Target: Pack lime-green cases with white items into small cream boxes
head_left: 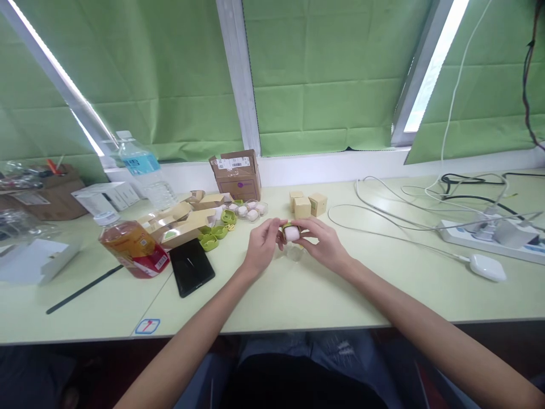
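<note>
My left hand and my right hand are closed on the same small thing above the middle of the table. It is a pale pink, rounded piece with a green cover along its top edge; its exact kind is unclear. Fingers hide both of its sides. On the table just below the hands lies a clear plastic shell. Several green rounded cases sit to the left, beside pale round pieces in clear plastic. Beyond my hands stand three small cream-coloured boxes.
Opened cream cartons, a black phone, a red-brown drink bottle and a water bottle occupy the left. A cardboard box stands at the back. White cables, a power strip and a white adapter lie right.
</note>
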`<action>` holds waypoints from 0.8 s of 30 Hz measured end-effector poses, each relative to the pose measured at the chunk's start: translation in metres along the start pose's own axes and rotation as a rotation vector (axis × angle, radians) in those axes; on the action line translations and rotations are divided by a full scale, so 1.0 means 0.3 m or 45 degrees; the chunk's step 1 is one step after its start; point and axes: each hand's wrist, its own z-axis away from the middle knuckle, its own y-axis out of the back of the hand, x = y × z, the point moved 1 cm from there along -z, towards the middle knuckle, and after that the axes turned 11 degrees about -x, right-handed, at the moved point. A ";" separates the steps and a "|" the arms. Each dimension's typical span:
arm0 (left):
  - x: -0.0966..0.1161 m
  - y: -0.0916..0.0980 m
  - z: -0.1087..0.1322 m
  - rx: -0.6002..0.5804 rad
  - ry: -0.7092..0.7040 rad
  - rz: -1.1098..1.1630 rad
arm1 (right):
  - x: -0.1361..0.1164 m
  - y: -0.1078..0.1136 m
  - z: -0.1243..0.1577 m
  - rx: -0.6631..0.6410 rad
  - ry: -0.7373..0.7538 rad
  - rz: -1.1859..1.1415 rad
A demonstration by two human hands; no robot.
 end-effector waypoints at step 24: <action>-0.110 0.102 -0.057 0.529 0.631 0.980 | 0.009 0.094 0.003 -0.229 -0.390 0.233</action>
